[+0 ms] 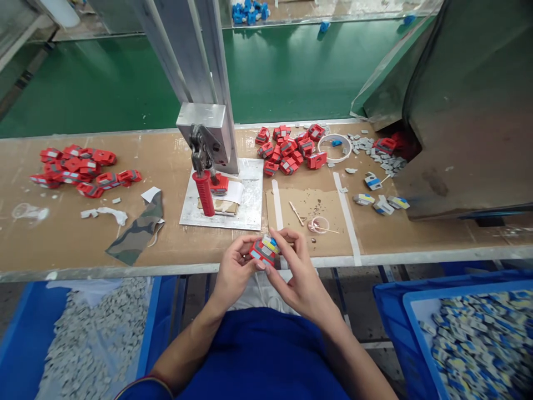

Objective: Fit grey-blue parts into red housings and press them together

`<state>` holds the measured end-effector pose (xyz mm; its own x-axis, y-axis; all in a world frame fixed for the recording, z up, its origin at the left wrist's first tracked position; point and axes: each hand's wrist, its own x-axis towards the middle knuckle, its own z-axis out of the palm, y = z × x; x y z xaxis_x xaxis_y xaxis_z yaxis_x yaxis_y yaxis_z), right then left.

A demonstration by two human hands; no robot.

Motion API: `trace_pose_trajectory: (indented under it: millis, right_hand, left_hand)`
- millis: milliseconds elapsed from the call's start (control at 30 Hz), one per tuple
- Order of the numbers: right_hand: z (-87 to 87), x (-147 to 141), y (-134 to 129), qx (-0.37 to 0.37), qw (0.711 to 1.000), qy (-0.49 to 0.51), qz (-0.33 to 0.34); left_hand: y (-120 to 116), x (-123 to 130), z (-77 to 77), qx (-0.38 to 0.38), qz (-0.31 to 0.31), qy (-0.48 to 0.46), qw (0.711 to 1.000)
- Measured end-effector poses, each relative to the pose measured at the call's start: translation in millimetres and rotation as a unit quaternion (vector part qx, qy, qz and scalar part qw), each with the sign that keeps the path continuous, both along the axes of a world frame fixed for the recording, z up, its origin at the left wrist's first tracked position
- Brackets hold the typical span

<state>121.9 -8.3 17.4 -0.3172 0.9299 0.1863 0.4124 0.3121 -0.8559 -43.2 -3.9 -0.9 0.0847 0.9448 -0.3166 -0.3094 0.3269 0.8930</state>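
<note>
Head view, my left hand: curled, pinching the red block, seemingly to steady it.
My right hand: half-closed, fingertips against its yellow-blue piece, perhaps for alignment.
Red block: between my hands.
Red-handled clamp: 10 o'clock, probably for easy reach.

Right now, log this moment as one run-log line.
left hand: on red part | right hand: on blue-yellow piece | press: over second red part | left pile: red | right pile: red
</note>
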Motion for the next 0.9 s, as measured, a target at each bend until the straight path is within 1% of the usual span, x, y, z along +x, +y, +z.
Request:
trace_pose_trajectory:
  millis: [100,233,300,433,533,633,700,833,900]
  right_hand:
    - [3.6,1.7,0.1,0.018,0.999,-0.001,0.027]
    - [4.6,-2.9,3.0,0.063,0.997,0.043,0.01]
    - [3.8,-7.8,3.9,0.07,0.995,0.063,0.013]
    - [-0.4,-23.2,2.2,0.064,0.993,0.093,0.023]
    - [-3.6,-39.2,2.4,0.067,0.99,0.12,0.034]
    - [-3.9,-55.6,12.8,0.056,0.987,0.129,0.079]
    - [-3.2,-66.3,27.5,0.026,0.986,0.13,0.098]
    - [-0.1,-91.0,62.9,-0.052,0.985,0.156,0.05]
    - [7.8,-101.9,72.5,-0.095,0.974,0.193,0.064]
  left_hand:
    - [-2.8,-7.8,-0.4,0.017,-0.024,-0.008,1.0]
    - [-0.8,-23.7,-1.4,0.077,-0.086,0.003,0.993]
    - [1.3,-29.7,-2.3,0.124,-0.092,0.01,0.988]
    - [-0.1,-37.5,-5.1,0.236,-0.031,0.04,0.97]
    - [-6.2,-47.2,-8.1,0.264,0.007,0.048,0.963]
    - [-12.1,-63.9,-11.5,0.251,0.051,0.046,0.965]
    - [-14.3,-76.5,-13.6,0.226,0.091,0.025,0.97]
    - [-15.7,-95.8,-14.8,0.177,0.154,-0.049,0.971]
    - [-16.3,-101.4,-14.7,0.156,0.173,-0.072,0.97]
